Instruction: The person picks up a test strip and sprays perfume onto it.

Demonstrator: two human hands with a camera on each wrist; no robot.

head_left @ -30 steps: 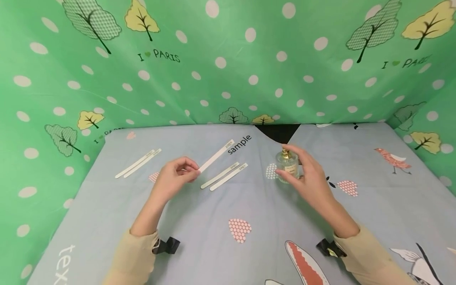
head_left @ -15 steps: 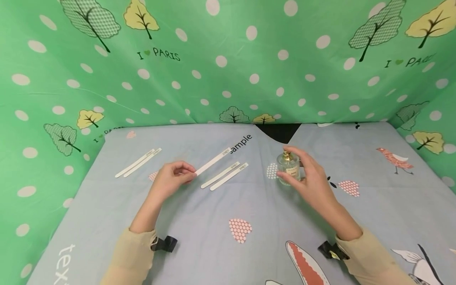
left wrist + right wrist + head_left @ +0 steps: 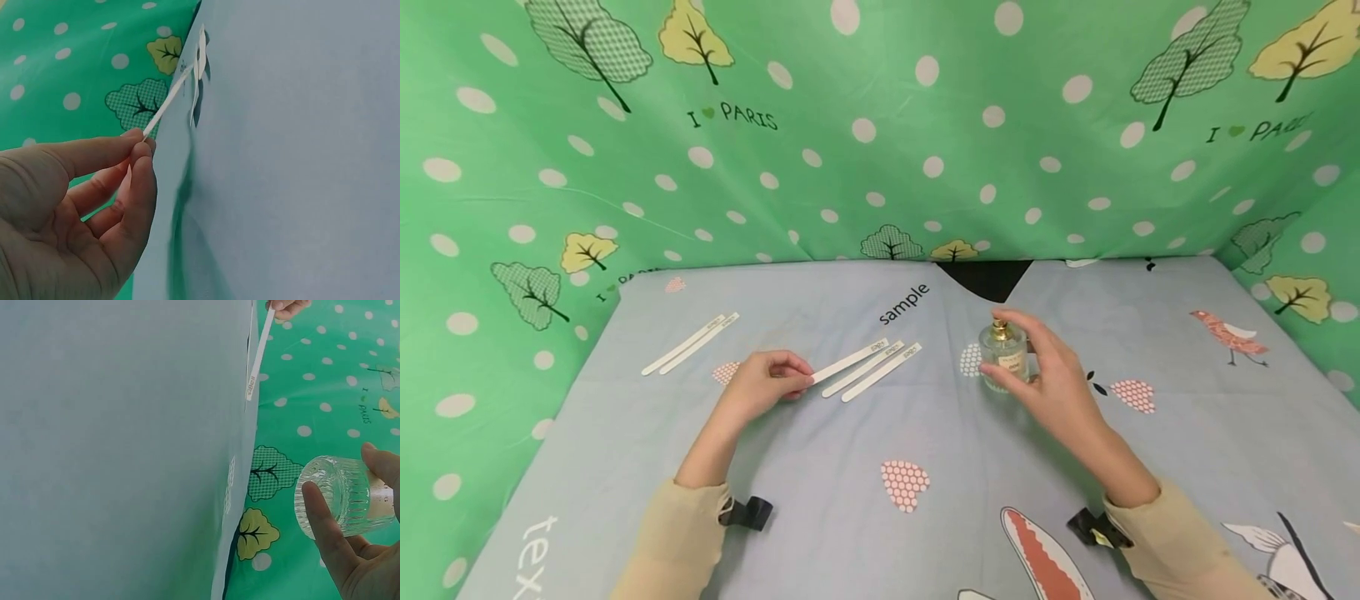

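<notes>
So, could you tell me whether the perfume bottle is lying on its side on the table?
No, the perfume bottle is upright with its gold cap on top, gripped by the right hand.
</notes>
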